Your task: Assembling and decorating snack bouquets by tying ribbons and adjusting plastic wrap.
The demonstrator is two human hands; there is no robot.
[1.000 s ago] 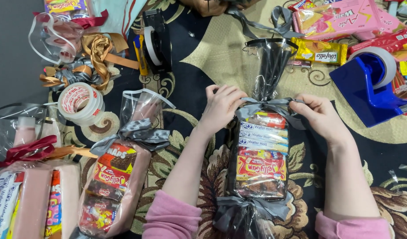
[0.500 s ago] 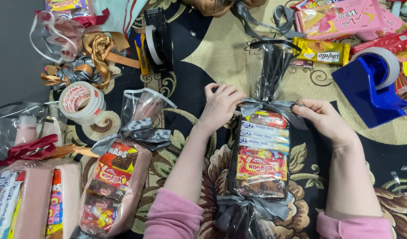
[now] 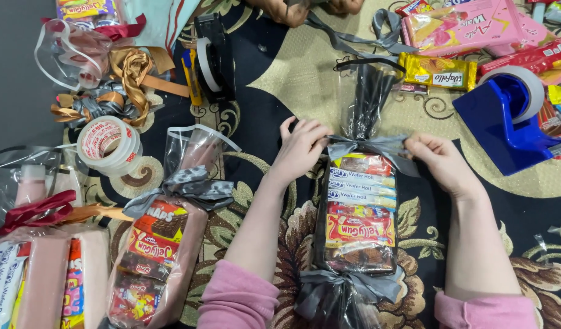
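Note:
A clear cellophane snack bundle (image 3: 359, 213) lies lengthwise between my arms, filled with wafer rolls and candy packs. A grey ribbon (image 3: 369, 146) wraps its far neck, and another grey bow (image 3: 347, 289) ties the near end. My left hand (image 3: 301, 149) pinches the ribbon's left end; my right hand (image 3: 442, 161) pinches its right end, so the ribbon is stretched across the neck. The dark twisted cellophane top (image 3: 369, 91) sticks up beyond the ribbon.
A finished bundle with a grey bow (image 3: 164, 244) lies left, more wrapped bundles (image 3: 42, 268) at far left. Tape rolls (image 3: 106, 143), loose ribbons (image 3: 119, 85), a black tape dispenser (image 3: 213, 55), a blue tape dispenser (image 3: 506, 113) and snack packs (image 3: 463, 27) surround me on a patterned cloth.
Both hands have slid slightly apart along the grey ribbon, drawing it tighter around the bundle's neck. The bundle stays where it was.

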